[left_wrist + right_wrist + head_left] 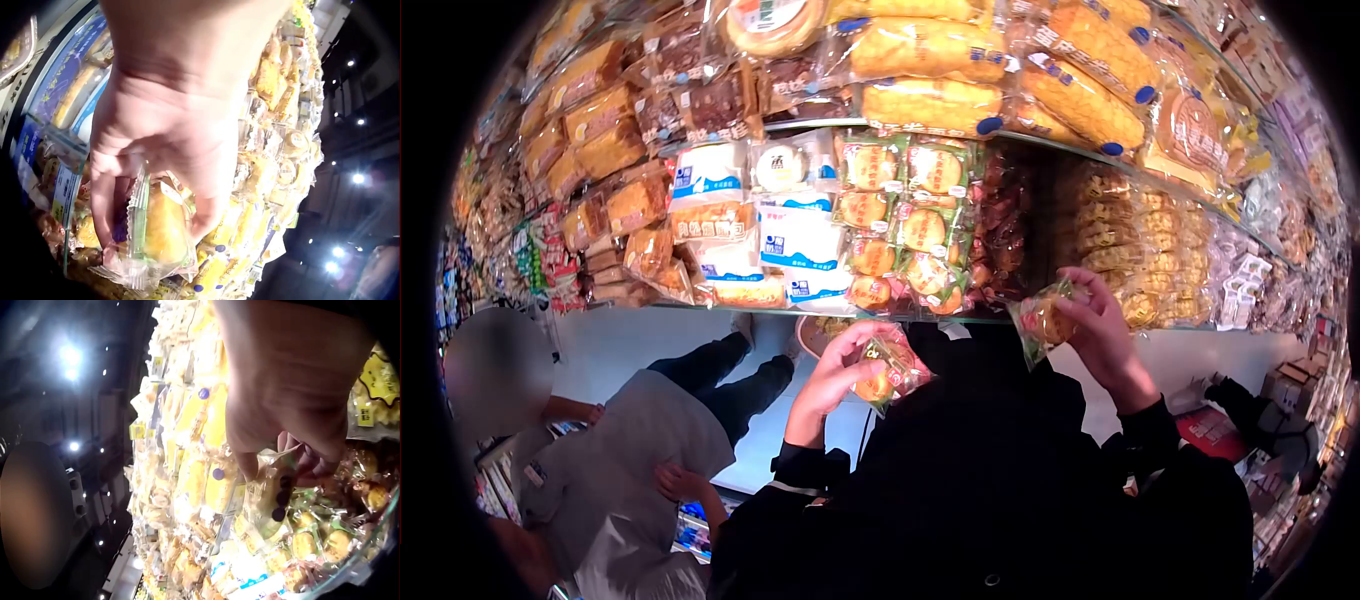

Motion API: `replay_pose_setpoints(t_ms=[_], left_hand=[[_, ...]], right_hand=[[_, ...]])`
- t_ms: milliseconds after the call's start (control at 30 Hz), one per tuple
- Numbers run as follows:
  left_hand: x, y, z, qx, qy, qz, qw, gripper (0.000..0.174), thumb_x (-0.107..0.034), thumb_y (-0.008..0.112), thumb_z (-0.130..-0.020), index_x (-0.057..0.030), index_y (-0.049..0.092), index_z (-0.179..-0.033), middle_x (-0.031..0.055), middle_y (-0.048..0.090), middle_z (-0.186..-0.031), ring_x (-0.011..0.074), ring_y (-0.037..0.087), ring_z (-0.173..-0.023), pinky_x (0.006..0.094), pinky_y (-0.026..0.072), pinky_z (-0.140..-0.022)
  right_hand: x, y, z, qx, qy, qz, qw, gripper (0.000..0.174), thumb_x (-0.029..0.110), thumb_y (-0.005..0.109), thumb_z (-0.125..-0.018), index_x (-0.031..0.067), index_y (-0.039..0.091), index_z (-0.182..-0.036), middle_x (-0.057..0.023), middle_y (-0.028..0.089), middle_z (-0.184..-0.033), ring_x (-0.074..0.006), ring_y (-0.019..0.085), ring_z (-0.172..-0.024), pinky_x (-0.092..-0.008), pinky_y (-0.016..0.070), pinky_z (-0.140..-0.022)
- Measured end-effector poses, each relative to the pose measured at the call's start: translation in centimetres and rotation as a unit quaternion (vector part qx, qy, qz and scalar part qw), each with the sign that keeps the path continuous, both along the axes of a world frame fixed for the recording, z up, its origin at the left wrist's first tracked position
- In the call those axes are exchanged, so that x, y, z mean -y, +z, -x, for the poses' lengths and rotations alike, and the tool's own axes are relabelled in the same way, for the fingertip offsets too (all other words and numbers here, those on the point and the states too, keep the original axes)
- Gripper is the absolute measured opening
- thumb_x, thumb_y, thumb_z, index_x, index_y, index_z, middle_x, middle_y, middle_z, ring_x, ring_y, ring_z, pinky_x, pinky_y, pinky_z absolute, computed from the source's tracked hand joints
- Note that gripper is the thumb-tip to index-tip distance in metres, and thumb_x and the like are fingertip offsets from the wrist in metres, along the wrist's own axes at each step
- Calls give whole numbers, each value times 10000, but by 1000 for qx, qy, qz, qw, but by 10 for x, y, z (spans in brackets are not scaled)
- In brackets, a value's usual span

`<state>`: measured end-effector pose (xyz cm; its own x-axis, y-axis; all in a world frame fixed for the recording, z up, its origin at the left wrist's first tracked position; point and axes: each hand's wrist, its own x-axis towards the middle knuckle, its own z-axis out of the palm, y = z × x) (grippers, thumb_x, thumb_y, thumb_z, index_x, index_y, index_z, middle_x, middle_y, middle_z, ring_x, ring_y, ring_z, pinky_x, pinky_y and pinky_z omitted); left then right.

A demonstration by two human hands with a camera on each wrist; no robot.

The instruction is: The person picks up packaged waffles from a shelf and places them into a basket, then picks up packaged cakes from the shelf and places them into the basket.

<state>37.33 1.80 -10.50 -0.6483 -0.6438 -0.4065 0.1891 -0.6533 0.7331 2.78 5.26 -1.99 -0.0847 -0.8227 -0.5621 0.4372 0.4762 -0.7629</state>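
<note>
My left hand (pixel 847 368) grips a clear-wrapped round pastry (pixel 884 372) in front of my body; the left wrist view shows fingers and thumb around the yellow pastry (pixel 165 226) in its green-edged wrapper. To the right, my right hand (pixel 1100 335) pinches another wrapped pastry (pixel 1052 318) at the shelf's front edge. In the right wrist view the right hand (pixel 287 419) holds this packet (pixel 267 503) above similar small wrapped cakes (pixel 304 545). Two columns of the same green-edged packets (pixel 925 228) lie on the shelf between and beyond the hands.
White and blue packets (pixel 802 245) lie left of the green-edged ones, with a dark gap and bags of ring-shaped snacks (pixel 1158 240) at right. Long yellow breads (pixel 930 50) fill the upper shelf. A person in a grey top (pixel 625 440) stands at left; the glass shelf edge (pixel 990 318) runs before me.
</note>
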Motion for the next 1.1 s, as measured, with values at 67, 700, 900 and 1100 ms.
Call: replay_pose_setpoints(t_ms=[67,700,900,1100], left_hand=[[4,4,11,-43,-32,-46,997,524,-119,680,-828,11,477,-1294,125,535,-1283,199,479,-1231,340,411,-1008],[13,10,23,-15,-125,-74,989,661,-371,669,-830,50,434,-1282,167,570,-1186,224,601,-1053,337,475,-935],[-3,0,10,-40,-38,-84,995,697,-420,651,-826,60,421,-1277,160,552,-1168,253,606,-1026,346,505,-880],[-5,-5,17,-224,52,-147,962,656,-478,584,-858,-46,389,-1312,165,561,-1159,309,646,-949,608,245,-1123]], right_hand=[[-11,-8,-6,59,-17,-45,997,363,45,642,-890,45,461,-1205,-110,622,-1084,-182,625,-1007,-301,527,-852],[25,-133,-45,-566,-7,105,817,580,92,639,-849,-33,378,-1351,-245,477,-1299,-361,504,-1202,-410,445,-971],[54,-168,-27,-586,77,-27,806,866,155,711,-770,75,215,-1475,-206,433,-1346,-378,455,-1228,-440,415,-990],[20,-93,-45,-609,37,78,788,598,170,751,-761,17,470,-1265,-197,550,-1144,-351,578,-1018,-406,480,-852]])
